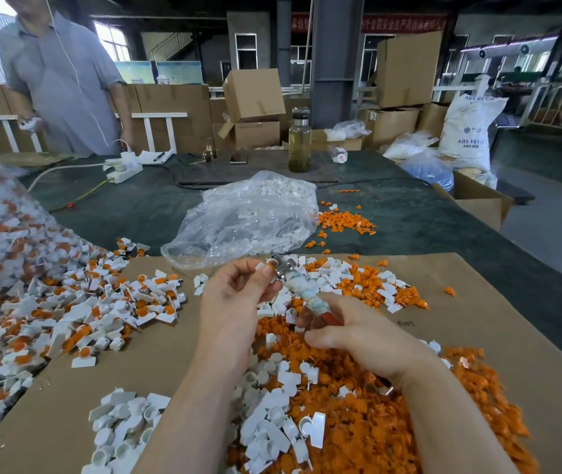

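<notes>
Plainly this is fitting work. The left hand [235, 295] holds a small white-and-orange piece [266, 268] up off the heaps and brings it to the metal head of the tool [302, 290], so the two meet in the air where the person can look straight down on the joint. The piece sits at one o'clock from the left palm, pinched between the thumb and the curled fingertips. The right hand [361, 336], at four o'clock from the piece, has its fingers curled round the red lower end of the tool. From there the wrapped handle runs up toward eleven o'clock to the metal head, which is touching the piece or just beside it; I cannot tell which.

The stock seems laid out for short reaches. Loose orange plugs [358, 422] and white caps [272, 429] lie under and around both wrists at six o'clock, on the cardboard sheet [478, 302] that covers the near worktop [409, 227]. Joined pieces [77, 316], white with orange in them, are heaped at nine o'clock, apart from the loose parts, probably so that done and undone work do not mix. A clear bag [245, 220] of white parts lies at twelve o'clock, near the hands, likely as a reserve.
</notes>
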